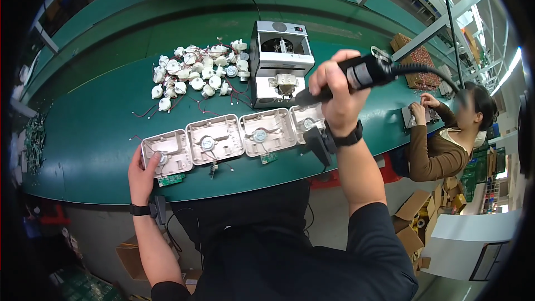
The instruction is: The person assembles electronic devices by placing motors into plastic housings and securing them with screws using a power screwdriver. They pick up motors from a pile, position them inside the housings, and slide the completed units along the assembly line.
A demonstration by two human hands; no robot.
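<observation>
My right hand [343, 100] is wrapped round a black electric screwdriver [368, 72] with a coiled cable. Its front end points at the lower front of a grey-and-black screw feeder [280, 66]. Four white plastic housings stand in a row along the near side of the table. My left hand [142, 173] grips the leftmost housing [177, 147], its thumb over the wall by a round part [161, 158] inside. Similar round parts sit in the second housing [225, 128] and third housing [278, 128]. My right wrist partly hides the rightmost housing [304, 114]. A green circuit board [171, 180] lies below the leftmost housing.
A heap of white motor-like parts with thin wires [203, 69] lies left of the feeder. Small green boards [35, 139] are piled at the table's far left. At right a co-worker [443, 139] sits handling something near a box of small parts [415, 64].
</observation>
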